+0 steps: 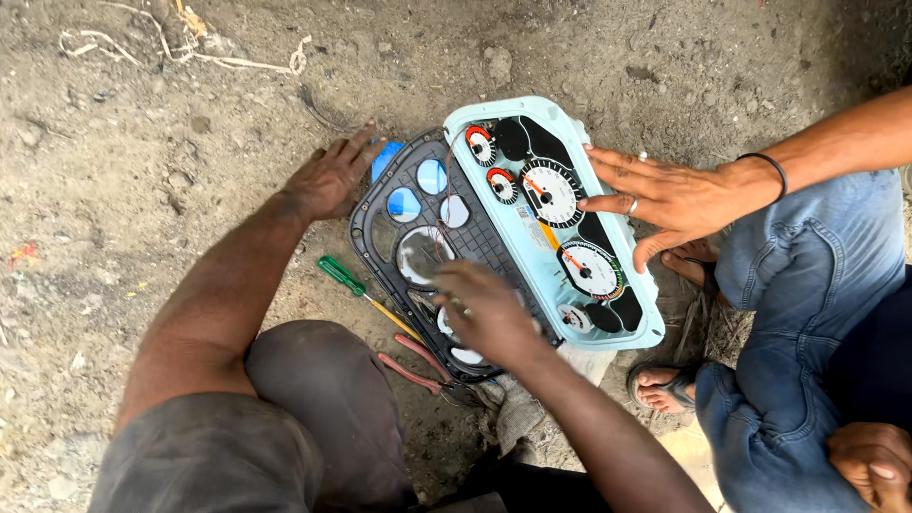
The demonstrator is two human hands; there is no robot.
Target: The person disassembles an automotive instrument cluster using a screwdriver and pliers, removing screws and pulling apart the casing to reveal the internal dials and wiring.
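Left hand lies flat, fingers spread, palm down on the upper-left edge of the black bezel frame, which sits on the dirt ground touching the pale blue gauge cluster. Right hand curls over the frame's lower part; whether it pinches anything can't be told, fingertips hidden. Another person's hand rests open on the cluster's right edge; green screwdriver and red pliers lie partly under the right arm.

A single head-worn camera looks steeply down from above the person's shoulders at dirt ground. It sits close, at arm's reach. Their own arms enter from the bottom edge; another person's arm enters from the right.
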